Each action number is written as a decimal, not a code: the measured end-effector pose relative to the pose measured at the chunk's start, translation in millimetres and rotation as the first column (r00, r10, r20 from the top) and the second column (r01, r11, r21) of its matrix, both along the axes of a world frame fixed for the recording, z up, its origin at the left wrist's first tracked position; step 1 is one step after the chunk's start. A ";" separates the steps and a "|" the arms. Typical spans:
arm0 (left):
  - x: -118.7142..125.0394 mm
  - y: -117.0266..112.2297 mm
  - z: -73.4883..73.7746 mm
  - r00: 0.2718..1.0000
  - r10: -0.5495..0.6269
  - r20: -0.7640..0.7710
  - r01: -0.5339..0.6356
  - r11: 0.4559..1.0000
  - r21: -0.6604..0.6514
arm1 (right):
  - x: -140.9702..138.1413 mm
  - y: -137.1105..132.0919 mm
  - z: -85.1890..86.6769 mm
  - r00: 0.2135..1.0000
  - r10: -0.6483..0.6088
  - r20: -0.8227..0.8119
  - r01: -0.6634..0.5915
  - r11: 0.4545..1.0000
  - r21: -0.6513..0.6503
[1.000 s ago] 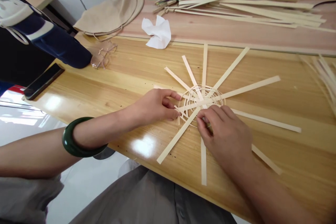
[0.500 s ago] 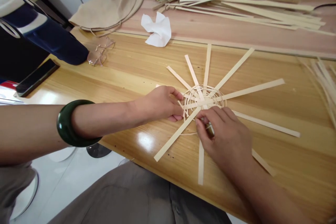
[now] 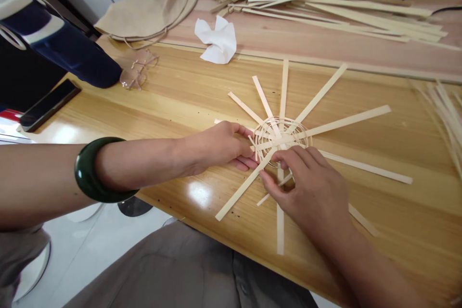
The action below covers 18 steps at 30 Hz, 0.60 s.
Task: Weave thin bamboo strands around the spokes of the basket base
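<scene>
A round woven base [image 3: 283,140] of pale flat strips lies on the wooden table, its flat spokes spreading outward like a star and thin weaver strands circling its centre. My left hand [image 3: 231,147] grips the left rim of the weave, some fingers reaching under it. A green bangle [image 3: 94,168] is on that wrist. Over the near right side of the base is my right hand [image 3: 310,178]; its thumb and forefinger are apart, with the thumb tip by a near spoke. A narrow strip end [image 3: 263,199] sticks out below the right thumb. The right hand's other fingers cover part of the weave.
Crumpled white tissue [image 3: 218,41] lies behind the base. Loose pale strips [image 3: 346,7] are piled at the back, more strips [image 3: 445,110] at the right edge. Glasses [image 3: 137,72], a phone [image 3: 50,103], a dark blue bottle [image 3: 77,55] and a beige bag [image 3: 151,7] are left.
My right thumb has moved left, and the thumb and forefinger have parted. The thin loop below the base is gone from sight; a narrow strip end shows there. The base has turned slightly.
</scene>
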State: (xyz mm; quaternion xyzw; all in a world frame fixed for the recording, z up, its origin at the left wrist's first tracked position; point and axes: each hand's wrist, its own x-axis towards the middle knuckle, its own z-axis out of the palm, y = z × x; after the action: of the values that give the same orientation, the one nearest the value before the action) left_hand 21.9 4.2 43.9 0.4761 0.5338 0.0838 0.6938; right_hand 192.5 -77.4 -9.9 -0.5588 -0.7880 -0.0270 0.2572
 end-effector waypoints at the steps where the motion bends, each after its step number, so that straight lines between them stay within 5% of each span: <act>1: -0.9 0.1 -0.2 0.999 -0.032 0.015 0.032 0.999 0.016 | 0.2 -0.4 0.2 1.000 0.001 0.003 -0.001 1.000 -0.006; 12: -3.6 -0.9 -3.3 0.998 -0.061 -0.004 0.061 0.998 0.028 | -1.7 -1.4 1.1 1.000 -0.020 -0.020 0.020 1.000 -0.020; 18: -5.2 8.1 -0.6 0.964 -0.244 -0.109 0.255 0.961 0.105 | -2.7 -1.0 0.9 0.999 -0.032 -0.013 0.031 0.998 -0.047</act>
State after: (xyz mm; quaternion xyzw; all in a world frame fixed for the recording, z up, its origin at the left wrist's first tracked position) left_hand 16.8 12.4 43.3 0.5833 0.4957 0.0043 0.6434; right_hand 189.8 -78.4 -9.0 -0.5771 -0.7777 -0.0089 0.2491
